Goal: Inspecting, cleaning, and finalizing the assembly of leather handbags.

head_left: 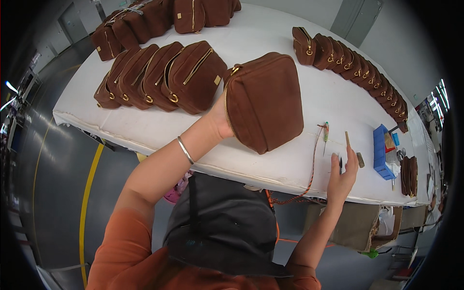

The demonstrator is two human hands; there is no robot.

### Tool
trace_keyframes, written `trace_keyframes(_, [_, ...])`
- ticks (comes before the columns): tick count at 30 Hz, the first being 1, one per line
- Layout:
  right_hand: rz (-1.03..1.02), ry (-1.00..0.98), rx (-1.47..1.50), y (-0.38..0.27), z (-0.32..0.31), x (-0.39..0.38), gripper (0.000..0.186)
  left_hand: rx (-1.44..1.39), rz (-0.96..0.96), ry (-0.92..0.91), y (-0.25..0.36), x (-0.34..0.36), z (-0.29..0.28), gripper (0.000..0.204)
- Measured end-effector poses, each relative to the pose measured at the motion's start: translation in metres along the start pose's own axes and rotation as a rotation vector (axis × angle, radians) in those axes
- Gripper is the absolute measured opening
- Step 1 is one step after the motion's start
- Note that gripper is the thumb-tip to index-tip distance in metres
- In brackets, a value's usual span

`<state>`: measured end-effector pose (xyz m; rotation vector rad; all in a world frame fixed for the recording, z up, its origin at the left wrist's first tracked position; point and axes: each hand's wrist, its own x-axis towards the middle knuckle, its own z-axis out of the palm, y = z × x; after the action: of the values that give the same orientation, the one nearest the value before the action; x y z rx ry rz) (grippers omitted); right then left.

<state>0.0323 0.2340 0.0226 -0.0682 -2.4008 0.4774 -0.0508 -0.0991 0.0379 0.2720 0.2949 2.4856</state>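
My left hand grips a brown bag by its left side and holds it up over the near part of the white table. A brass-coloured zipper runs down the bag's left edge, next to my wrist; my fingers are mostly hidden behind the bag. Over the table's front edge on the right, my right hand has its thumb and fingers apart. A small dark thing shows between them, apparently on the table. A thin tan stick lies just beyond the fingertips, and a small grey-brown block beside them.
Similar brown bags stand in a row at left, with more behind. Another row of brown bags lines the far right. A green-handled awl-like tool, a braided cord, a blue bin and brown leather pieces lie to the right.
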Motion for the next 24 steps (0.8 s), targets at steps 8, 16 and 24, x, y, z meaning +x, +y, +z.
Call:
trace_keyframes(8, [0.382, -0.43, 1.531, -0.085, 0.019, -0.004, 0.056, -0.119, 0.062, 0.088, -0.023, -0.001, 0.023, 0.054])
trace_keyframes(16, [0.53, -0.434, 1.297, -0.094, 0.038, -0.015, 0.046, 0.112, 0.025, 0.344, -0.052, -0.011, -0.002, 0.049])
trace_keyframes(24, [-0.155, 0.0, 0.669, -0.129, 0.0, -0.035, 0.044, 0.275, 0.001, 0.373, -0.05, -0.016, -0.006, 0.04])
